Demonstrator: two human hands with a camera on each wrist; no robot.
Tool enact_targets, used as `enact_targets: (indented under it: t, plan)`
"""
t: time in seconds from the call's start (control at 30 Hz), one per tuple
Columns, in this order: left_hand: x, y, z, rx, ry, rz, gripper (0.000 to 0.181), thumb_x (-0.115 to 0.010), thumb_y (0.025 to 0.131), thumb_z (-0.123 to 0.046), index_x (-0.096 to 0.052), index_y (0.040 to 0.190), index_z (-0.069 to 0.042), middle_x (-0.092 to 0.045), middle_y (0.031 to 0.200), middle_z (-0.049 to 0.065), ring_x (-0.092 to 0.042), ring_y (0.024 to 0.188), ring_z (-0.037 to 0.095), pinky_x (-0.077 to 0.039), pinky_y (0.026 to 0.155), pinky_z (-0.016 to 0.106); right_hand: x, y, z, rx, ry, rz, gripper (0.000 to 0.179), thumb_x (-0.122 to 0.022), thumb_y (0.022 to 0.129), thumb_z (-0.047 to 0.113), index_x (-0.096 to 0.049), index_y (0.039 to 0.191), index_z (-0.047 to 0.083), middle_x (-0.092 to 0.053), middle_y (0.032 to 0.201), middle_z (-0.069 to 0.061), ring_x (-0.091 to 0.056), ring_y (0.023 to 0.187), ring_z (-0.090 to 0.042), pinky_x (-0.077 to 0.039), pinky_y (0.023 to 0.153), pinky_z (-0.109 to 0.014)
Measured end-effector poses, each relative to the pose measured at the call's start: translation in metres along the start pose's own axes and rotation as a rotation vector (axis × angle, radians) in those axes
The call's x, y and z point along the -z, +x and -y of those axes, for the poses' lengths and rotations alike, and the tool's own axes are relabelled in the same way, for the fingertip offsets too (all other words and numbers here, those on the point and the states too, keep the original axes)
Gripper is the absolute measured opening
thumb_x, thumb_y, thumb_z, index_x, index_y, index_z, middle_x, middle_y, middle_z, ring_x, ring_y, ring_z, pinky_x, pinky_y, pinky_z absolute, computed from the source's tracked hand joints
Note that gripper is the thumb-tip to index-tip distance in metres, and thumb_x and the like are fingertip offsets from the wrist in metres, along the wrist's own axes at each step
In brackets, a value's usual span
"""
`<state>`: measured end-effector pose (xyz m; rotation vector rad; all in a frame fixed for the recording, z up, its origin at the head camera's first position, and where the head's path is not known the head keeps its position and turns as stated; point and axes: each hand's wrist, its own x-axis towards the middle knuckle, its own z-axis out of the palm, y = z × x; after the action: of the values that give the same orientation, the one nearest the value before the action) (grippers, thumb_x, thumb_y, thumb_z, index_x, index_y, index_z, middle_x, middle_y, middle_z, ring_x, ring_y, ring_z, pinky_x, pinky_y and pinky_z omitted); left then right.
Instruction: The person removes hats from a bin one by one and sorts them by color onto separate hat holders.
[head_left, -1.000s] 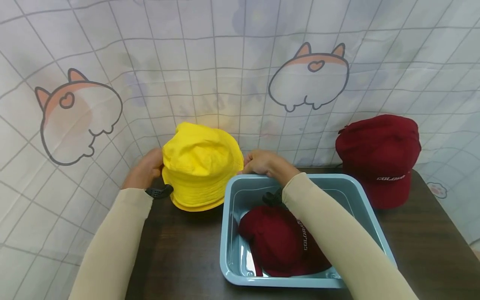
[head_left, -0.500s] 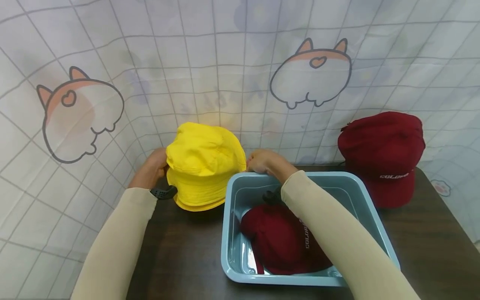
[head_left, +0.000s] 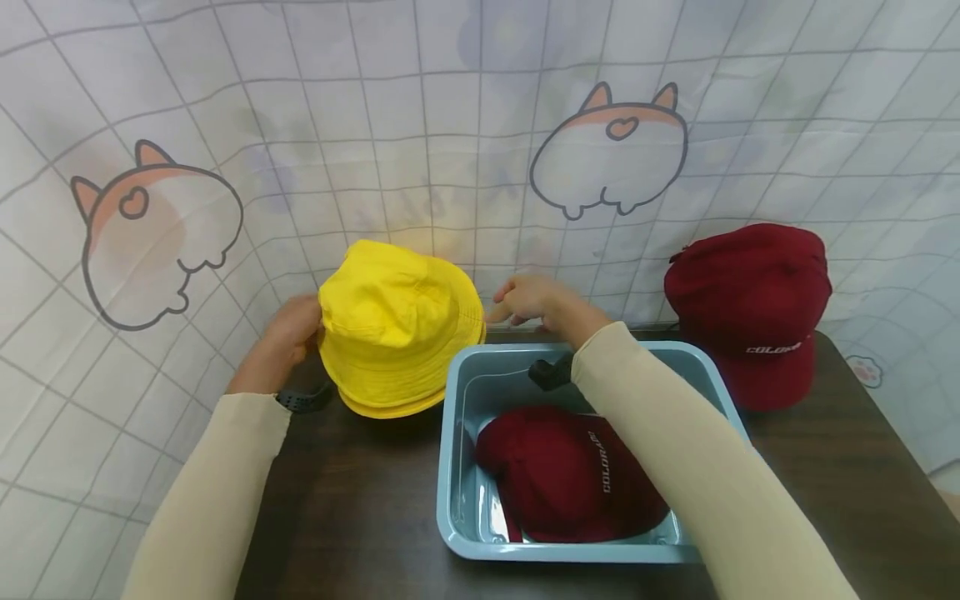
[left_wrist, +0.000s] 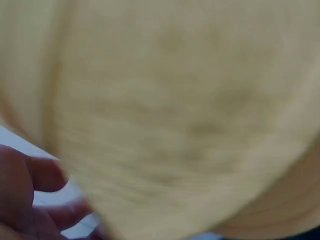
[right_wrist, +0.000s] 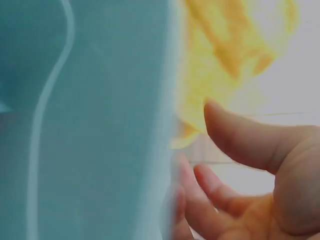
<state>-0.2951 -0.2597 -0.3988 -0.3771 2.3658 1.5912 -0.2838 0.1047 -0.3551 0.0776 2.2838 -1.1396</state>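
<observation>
A yellow bucket hat (head_left: 397, 321) stands on the dark table against the back cloth, a second yellow brim edge showing beneath its own. My left hand (head_left: 288, 329) is at the hat's left side; in the left wrist view its loosely bent fingers (left_wrist: 47, 175) lie beside the blurred brim (left_wrist: 165, 150), and I cannot tell whether they touch it. On the other side, my right hand (head_left: 543, 302) hovers over the blue tray's back rim, thumb and fingers apart. The right wrist view shows nothing between that thumb (right_wrist: 240, 135) and the fingers.
A light blue tray (head_left: 459, 500) stands in front of my right arm, with a dark red cap (head_left: 555, 479) lying in it. Another dark red cap (head_left: 746, 300) stands at the back right, beside the tray. A white patterned cloth (head_left: 420, 125) closes off the back and sides.
My right hand has let go of the yellow hat's right edge, lifting slightly and spreading its fingers. The left hand has shifted slightly left. The hat has stayed about where it was.
</observation>
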Motion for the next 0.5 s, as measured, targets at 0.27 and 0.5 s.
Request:
enact_targets:
  t: [0.27, 0.5]
  plan:
    - [-0.003, -0.068, -0.037, -0.243, 0.223, -0.297, 0.061, -0.036, 0.106, -0.053, -0.042, 0.153, -0.014, -0.051, 0.141, 0.014, -0.050, 0.120, 0.031, -0.045, 0.086, 0.039, 0.025, -0.050, 0.018, 0.139, -0.172, -0.169, 0.045, -0.074, 0.095, 0.033, -0.054, 0.128, 0.011, -0.056, 0.128, -0.010, -0.055, 0.113, -0.031, -0.051, 0.097, -0.046]
    - [-0.033, -0.129, -0.047, -0.582, 0.365, -0.324, 0.045, -0.042, 0.109, -0.039, -0.058, 0.138, -0.008, -0.058, 0.109, 0.015, -0.053, 0.100, 0.027, -0.045, 0.080, 0.039, 0.017, -0.088, 0.005, 0.359, -0.472, -0.214, 0.035, -0.074, 0.094, 0.036, -0.066, 0.119, 0.013, -0.068, 0.109, -0.007, -0.061, 0.093, -0.026, -0.054, 0.077, -0.036]
